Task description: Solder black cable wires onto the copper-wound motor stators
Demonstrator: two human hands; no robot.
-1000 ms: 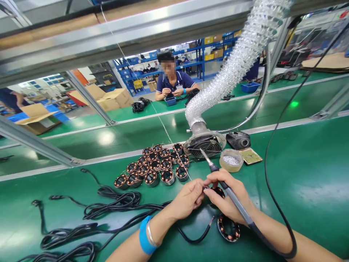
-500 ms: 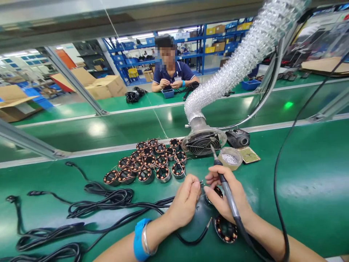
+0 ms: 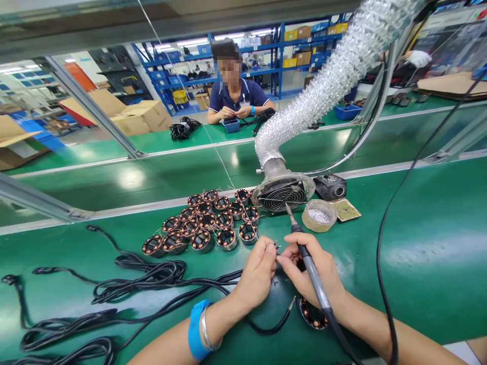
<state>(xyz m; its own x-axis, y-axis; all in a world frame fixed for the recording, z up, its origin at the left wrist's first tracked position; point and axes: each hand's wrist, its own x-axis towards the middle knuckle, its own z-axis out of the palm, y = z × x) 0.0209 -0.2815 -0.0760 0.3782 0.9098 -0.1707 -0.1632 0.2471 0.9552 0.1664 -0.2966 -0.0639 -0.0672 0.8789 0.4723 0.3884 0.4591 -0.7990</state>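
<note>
My left hand (image 3: pixel 256 276) is closed in a pinch on a black cable (image 3: pixel 230 278), whose thin wire ends (image 3: pixel 278 247) stick out past the fingertips. My right hand (image 3: pixel 317 271) grips a soldering iron (image 3: pixel 314 276), its tip pointing up and away toward the fan grille. The thumb and a finger of that same hand meet at the wire ends, close to my left fingertips. Partly covered by my right hand is a motor stator (image 3: pixel 304 309) with copper windings. Another cable end (image 3: pixel 292 304) with a bare tip lies between my forearms.
Several stators (image 3: pixel 201 241) stand grouped at the back left. Coiled black cables (image 3: pixel 152 276) spread over the left. A fume extractor (image 3: pixel 283 195), a tub of silvery bits (image 3: pixel 319 215), a sponge tray (image 3: pixel 346 209) and an iron holder (image 3: pixel 331 187) stand behind. A co-worker (image 3: pixel 236 101) sits opposite.
My right thumb and finger have closed in on the wire ends by my left hand. The soldering iron has shifted slightly left, and my right hand now covers more of the stators beneath it.
</note>
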